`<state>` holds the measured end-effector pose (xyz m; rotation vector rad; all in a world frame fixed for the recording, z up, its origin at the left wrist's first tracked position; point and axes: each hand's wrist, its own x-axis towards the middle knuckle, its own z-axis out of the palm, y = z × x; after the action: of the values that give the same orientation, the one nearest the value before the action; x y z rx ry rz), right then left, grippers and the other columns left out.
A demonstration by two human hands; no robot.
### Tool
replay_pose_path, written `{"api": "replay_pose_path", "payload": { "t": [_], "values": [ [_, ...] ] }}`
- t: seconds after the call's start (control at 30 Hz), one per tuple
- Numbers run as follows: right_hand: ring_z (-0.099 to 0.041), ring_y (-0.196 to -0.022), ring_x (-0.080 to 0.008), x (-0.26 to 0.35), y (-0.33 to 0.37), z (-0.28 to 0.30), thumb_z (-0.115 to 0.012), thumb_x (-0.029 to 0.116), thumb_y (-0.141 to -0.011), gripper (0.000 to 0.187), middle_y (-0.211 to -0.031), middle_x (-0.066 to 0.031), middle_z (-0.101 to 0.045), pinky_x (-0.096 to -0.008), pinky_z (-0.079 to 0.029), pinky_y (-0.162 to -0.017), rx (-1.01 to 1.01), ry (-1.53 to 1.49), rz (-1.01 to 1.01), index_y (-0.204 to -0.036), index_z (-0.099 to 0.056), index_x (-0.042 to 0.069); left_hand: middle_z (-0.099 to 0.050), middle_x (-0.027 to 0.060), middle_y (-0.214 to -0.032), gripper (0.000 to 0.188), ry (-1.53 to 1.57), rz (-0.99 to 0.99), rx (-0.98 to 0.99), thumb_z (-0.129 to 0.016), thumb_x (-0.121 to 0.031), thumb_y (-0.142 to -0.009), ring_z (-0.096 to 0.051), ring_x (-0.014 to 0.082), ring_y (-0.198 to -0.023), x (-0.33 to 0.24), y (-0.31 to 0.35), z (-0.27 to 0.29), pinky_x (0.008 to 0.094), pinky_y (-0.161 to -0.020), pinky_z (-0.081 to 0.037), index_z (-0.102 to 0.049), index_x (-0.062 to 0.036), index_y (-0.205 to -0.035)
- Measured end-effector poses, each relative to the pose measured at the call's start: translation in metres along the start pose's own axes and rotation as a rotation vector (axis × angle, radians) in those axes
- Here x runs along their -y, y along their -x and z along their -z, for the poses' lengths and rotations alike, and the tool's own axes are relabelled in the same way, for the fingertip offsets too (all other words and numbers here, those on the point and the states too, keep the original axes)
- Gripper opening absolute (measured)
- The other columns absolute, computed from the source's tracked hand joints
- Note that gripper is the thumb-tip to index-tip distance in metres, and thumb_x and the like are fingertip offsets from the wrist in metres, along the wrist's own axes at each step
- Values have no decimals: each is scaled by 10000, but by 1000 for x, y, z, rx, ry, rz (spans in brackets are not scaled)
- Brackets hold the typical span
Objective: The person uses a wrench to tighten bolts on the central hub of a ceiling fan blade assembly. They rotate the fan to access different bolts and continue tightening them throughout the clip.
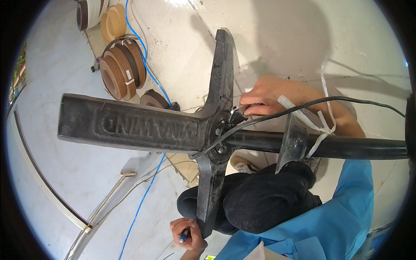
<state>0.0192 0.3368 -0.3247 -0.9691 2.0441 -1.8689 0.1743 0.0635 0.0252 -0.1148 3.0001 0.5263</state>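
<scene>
A black cast stand base [130,125] with three legs, one bearing raised lettering, lies on its side across the view. Its black pole [355,146] runs off to the right, and bolts show around the hub. Beside the hub, my right hand [271,97] is closed around a silver metal tool [237,116] that looks like a wrench; its far end is hidden by my fingers. My left hand [187,234] is at the tip of the lower leg, its fingers curled around a blue pen-like thing [184,236].
A black cable [303,104] arcs over the pole from the hub. White ties [323,130] wrap the pole near a dark bracket [294,141]. My bent knees [260,199] are below the stand. Rolls of brown strip [119,71] and a blue hose [149,71] lie at the upper left.
</scene>
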Motion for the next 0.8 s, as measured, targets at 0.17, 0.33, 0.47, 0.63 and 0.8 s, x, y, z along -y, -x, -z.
{"api": "replay_pose_path", "payload": {
  "t": [0.17,0.33,0.47,0.63,0.8],
  "values": [
    [-674,-672,-332,2,3,-1,-662,219,-956,128,-773,-86,-707,-434,-495,-605,8,-34,-39,-985,-663,94,-614,122,-941,107,-6,10,11,-690,-36,-856,-560,153,-783,-2,-1,1,275,-687,-419,-635,-45,-947],
    [-673,-672,-324,4,4,-4,-686,204,-941,119,-780,-75,-710,-432,-494,-607,-10,-32,-51,-999,-666,101,-617,122,-936,98,-13,14,4,-693,-44,-856,-558,152,-767,-1,-1,0,275,-684,-421,-641,-45,-939],
    [-671,-664,-328,1,2,-5,-692,215,-940,131,-780,-82,-709,-437,-484,-594,-28,-46,-25,-1004,-673,102,-616,119,-935,93,-24,-16,5,-696,-50,-862,-552,145,-752,1,-1,-1,269,-678,-417,-645,-45,-939],
    [-662,-653,-339,0,0,-7,-693,217,-944,128,-755,-92,-699,-443,-470,-583,3,-68,-1,-988,-677,98,-615,115,-935,93,-16,28,2,-690,-48,-860,-540,130,-728,-1,0,-1,264,-664,-408,-643,-47,-941],
    [-642,-627,-342,-1,0,-7,-693,198,-947,146,-724,-123,-673,-441,-447,-573,-34,-218,-5,-965,-676,54,-614,117,-935,102,-44,8,15,-684,-53,-855,-536,127,-722,1,1,2,264,-660,-404,-640,-47,-946]
  ]
}}
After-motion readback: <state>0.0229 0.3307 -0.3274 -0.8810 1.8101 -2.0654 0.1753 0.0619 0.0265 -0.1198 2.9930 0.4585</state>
